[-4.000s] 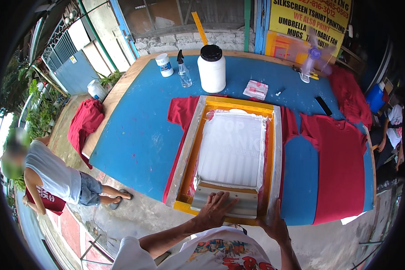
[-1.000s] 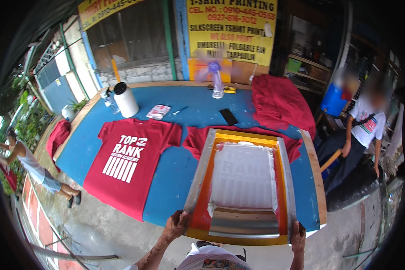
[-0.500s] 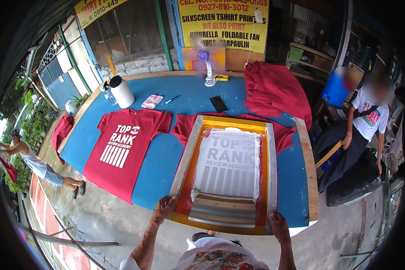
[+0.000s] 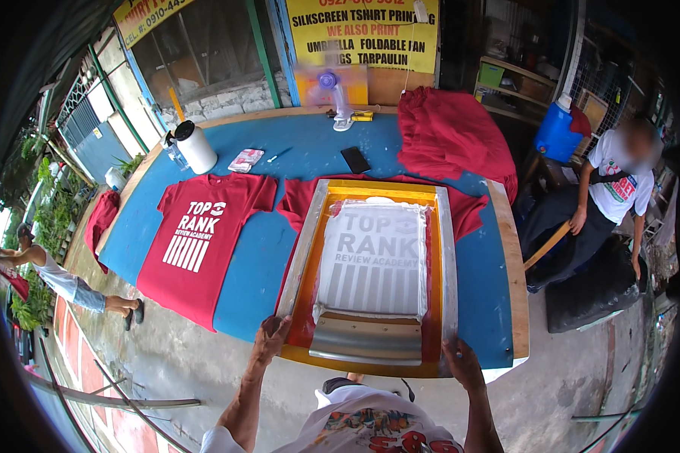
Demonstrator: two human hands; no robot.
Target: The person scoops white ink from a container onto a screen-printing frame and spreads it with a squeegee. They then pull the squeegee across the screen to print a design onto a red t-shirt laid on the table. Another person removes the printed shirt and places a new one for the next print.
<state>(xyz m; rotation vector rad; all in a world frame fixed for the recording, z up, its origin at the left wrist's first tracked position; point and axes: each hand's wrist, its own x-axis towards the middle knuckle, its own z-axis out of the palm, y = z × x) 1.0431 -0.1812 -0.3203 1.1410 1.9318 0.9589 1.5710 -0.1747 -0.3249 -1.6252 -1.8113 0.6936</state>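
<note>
A screen-printing frame (image 4: 449, 257) with grey sides and an orange border lies over a red T-shirt (image 4: 298, 198), whose shoulders and sleeves stick out past it. My left hand (image 4: 270, 338) grips the near left corner of the frame, and my right hand (image 4: 463, 362) is closed on its near right corner. White ink coats the mesh (image 4: 370, 264), with lettering and bars showing through. Inside the near end of the frame rests a wide metal squeegee (image 4: 366, 340), touched by neither hand. To the left, a second red T-shirt (image 4: 196, 264) with a white print lies flat.
The blue table (image 4: 257, 249) carries a white jug (image 4: 195, 148), a phone (image 4: 355, 159), a small fan (image 4: 338, 98) and a heap of red shirts (image 4: 453, 140). A person (image 4: 619, 174) sits at the right by a blue cooler (image 4: 557, 132); another person (image 4: 57, 268) stands far left.
The whole view has shifted slightly, so the table and frame appear a little higher and further left. Both hands keep hold of the frame's near corners.
</note>
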